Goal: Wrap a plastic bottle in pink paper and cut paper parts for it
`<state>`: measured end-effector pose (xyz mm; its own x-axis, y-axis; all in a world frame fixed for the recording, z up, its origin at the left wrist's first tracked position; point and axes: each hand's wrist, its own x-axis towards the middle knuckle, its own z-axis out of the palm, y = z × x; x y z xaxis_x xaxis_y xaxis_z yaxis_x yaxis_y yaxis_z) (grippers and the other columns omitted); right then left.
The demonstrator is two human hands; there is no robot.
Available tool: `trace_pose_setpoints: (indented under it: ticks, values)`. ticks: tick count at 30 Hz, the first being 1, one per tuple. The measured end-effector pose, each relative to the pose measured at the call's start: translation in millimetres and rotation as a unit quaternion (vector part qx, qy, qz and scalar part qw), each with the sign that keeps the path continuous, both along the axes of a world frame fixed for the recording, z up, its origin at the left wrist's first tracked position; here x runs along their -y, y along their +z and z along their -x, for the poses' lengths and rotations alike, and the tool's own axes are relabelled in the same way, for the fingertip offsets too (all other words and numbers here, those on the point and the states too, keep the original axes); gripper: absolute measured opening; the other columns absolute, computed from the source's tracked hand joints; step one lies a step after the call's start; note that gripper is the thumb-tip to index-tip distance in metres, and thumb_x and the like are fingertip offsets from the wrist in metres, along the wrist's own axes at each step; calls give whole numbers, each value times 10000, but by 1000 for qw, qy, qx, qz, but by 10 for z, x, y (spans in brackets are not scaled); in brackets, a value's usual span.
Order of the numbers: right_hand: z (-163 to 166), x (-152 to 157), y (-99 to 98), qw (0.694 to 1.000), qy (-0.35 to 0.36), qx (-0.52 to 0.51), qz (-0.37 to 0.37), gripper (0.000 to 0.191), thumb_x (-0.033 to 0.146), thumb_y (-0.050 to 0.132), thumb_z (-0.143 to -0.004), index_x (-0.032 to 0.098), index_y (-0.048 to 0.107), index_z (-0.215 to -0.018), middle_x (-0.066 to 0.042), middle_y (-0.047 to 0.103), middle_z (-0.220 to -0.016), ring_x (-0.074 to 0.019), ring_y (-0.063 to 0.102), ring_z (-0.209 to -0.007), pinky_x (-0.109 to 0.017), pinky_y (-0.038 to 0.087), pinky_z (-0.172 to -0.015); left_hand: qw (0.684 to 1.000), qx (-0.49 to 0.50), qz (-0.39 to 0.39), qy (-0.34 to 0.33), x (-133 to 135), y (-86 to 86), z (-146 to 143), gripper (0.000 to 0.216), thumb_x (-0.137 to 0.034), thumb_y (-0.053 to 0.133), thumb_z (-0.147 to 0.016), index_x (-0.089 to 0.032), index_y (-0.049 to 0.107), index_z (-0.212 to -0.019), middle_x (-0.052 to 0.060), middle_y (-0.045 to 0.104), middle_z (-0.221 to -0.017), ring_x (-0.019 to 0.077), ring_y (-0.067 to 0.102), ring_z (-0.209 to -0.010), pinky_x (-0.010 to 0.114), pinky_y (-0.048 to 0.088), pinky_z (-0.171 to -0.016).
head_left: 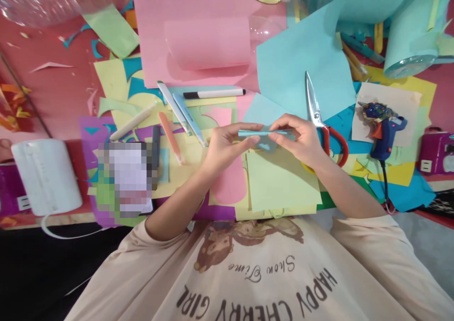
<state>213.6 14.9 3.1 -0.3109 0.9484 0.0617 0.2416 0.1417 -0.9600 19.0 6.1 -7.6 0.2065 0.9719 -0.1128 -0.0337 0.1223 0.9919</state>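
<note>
Between my two hands is a narrow piece of light blue paper [263, 133], seen nearly edge-on and apparently folded. My left hand [230, 143] pinches its left end between thumb and fingers. At the other end, my right hand [296, 135] grips it the same way. Pale yellow-green paper sheets [283, 179] lie below the hands, with a rounded pink paper piece [230, 186] beside them. Red-handled scissors [315, 106] rest just right of my right hand, blades pointing away from me.
A blue glue gun [385, 129] with a cord lies on the right. Several pens, including a black-and-white marker [214, 93], lie left of centre. Behind are a pink paper roll [209, 44] and a large light blue sheet [301, 56]. A white device [46, 177] sits far left.
</note>
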Motion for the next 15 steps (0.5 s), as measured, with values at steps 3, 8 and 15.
trace_pose_setpoints:
  ticks: [3,8,15]
  values:
    - [-9,-6,-15,1000,-7,-12,4,116,315,669,-828,206,643,-800,20,642,-768,-109,594,-737,-231,473,-663,999,24,-17,14,-27,-20,21,319,-324,796,-689,-208,705,-972,51,739,-964,184,713,-903,221,574,-661]
    - [-24,-17,-34,1000,-12,-16,8,140,340,673,-825,206,644,-794,18,637,-768,-111,588,-732,-236,461,-649,999,19,-27,22,-43,-17,42,182,-307,771,-718,-187,693,-831,38,732,-852,149,701,-809,241,564,-702]
    - [-28,-21,-32,1000,6,-17,8,139,325,661,-838,204,636,-773,24,633,-742,-105,573,-708,-235,445,-638,998,9,-53,33,-30,14,27,163,-334,765,-728,-192,703,-779,29,721,-791,135,680,-754,258,553,-706]
